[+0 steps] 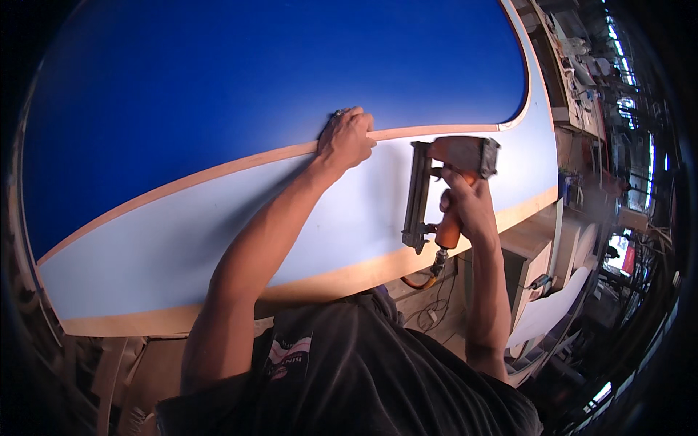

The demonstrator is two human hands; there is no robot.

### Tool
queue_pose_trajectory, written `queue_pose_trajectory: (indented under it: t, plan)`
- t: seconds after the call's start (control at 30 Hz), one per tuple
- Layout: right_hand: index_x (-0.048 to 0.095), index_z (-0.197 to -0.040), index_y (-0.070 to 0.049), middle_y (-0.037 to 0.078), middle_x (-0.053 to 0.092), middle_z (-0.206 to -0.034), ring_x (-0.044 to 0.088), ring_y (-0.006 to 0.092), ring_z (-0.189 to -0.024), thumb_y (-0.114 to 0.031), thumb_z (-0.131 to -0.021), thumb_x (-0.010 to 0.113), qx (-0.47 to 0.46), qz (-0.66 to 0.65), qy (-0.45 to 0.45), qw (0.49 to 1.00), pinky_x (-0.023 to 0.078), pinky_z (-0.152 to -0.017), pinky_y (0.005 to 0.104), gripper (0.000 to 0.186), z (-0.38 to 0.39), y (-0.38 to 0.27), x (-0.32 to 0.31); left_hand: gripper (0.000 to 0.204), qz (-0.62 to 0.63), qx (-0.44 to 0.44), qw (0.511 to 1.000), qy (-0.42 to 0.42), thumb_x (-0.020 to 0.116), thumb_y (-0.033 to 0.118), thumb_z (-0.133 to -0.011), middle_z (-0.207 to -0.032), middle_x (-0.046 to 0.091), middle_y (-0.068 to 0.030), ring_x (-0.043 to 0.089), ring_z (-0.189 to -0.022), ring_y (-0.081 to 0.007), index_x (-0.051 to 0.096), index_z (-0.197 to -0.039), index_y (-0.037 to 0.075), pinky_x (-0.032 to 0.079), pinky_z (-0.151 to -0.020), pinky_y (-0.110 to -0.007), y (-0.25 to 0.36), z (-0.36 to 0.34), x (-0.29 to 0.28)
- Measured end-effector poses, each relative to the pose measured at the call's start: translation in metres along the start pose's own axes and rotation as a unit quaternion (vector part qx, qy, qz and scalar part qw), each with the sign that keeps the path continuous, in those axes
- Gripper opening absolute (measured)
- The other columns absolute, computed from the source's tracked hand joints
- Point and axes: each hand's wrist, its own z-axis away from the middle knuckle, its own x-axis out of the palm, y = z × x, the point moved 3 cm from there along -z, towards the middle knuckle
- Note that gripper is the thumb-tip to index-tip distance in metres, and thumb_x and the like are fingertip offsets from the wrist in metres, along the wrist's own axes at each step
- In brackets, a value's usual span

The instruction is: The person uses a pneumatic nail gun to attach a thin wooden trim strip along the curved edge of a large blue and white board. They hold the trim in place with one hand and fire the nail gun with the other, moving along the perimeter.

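Note:
In my right hand (471, 207) is an orange and black air nail gun (459, 152), my fingers wrapped round its handle. The gun is over the white panel (320, 218), with its dark magazine to the left and an air hose (418, 282) at the base of its handle. A thin wooden strip (218, 171) runs in a curve along the border between the white panel and a blue panel (291, 65). My left hand (347, 138) is closed over this strip near its middle, the fingers curled on the blue side. Its fingertips are partly hidden.
A bare wood edge (349, 276) borders the white panel on my side. Cords (436, 309) lie below it. At the right are a pale cabinet (527, 251) and a curved white board (549, 309). Farther off stands a cluttered wooden bench (574, 116).

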Motion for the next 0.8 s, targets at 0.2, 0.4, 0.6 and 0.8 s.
queue_pose_trajectory:
  t: [0.2,0.4,0.6,0.8]
  plan:
    - [0.069,-0.119,-0.001,0.003,0.065,-0.081,0.058,0.0101,-0.061,-0.020,-0.101,0.070,0.019,-0.070,0.145,0.987,0.044,-0.054,0.0277,0.026,0.082,0.047,-0.047,0.022,-0.005,0.005,1.000,-0.001,0.085,0.011,-0.083,-0.101,0.067,-0.0159,0.065,-0.107,-0.0377,0.067,-0.089,0.001,0.050,-0.097,-0.047,-0.013,0.004,0.002]
    - [0.067,-0.125,0.002,0.011,0.074,-0.105,0.056,0.0106,-0.063,-0.014,-0.102,0.070,0.007,-0.194,0.243,0.950,0.046,-0.053,0.0276,0.028,0.151,0.093,-0.085,0.025,-0.027,0.014,0.999,-0.008,0.087,0.012,-0.082,-0.098,0.067,-0.0149,0.066,-0.102,-0.0351,0.067,-0.088,0.000,0.051,-0.093,-0.046,-0.010,0.005,-0.003]
    - [0.061,-0.135,0.003,0.013,0.074,-0.116,0.056,0.0110,-0.063,-0.012,-0.102,0.070,-0.036,-0.233,0.240,0.942,0.048,-0.053,0.0266,0.036,0.178,0.134,-0.117,0.025,-0.022,0.005,0.999,-0.023,0.087,0.016,-0.081,-0.093,0.069,-0.0128,0.069,-0.087,-0.0254,0.069,-0.088,-0.001,0.054,-0.080,-0.040,-0.019,-0.005,-0.009]
    - [0.060,-0.137,0.003,0.015,0.074,-0.120,0.056,0.0111,-0.064,-0.012,-0.102,0.071,-0.069,-0.285,0.231,0.928,0.048,-0.053,0.0260,0.040,0.189,0.156,-0.136,0.026,-0.047,-0.051,0.996,-0.056,0.087,0.019,-0.081,-0.090,0.075,-0.0104,0.069,-0.084,-0.0202,0.074,-0.094,0.000,0.054,-0.078,-0.038,-0.012,-0.006,-0.025]
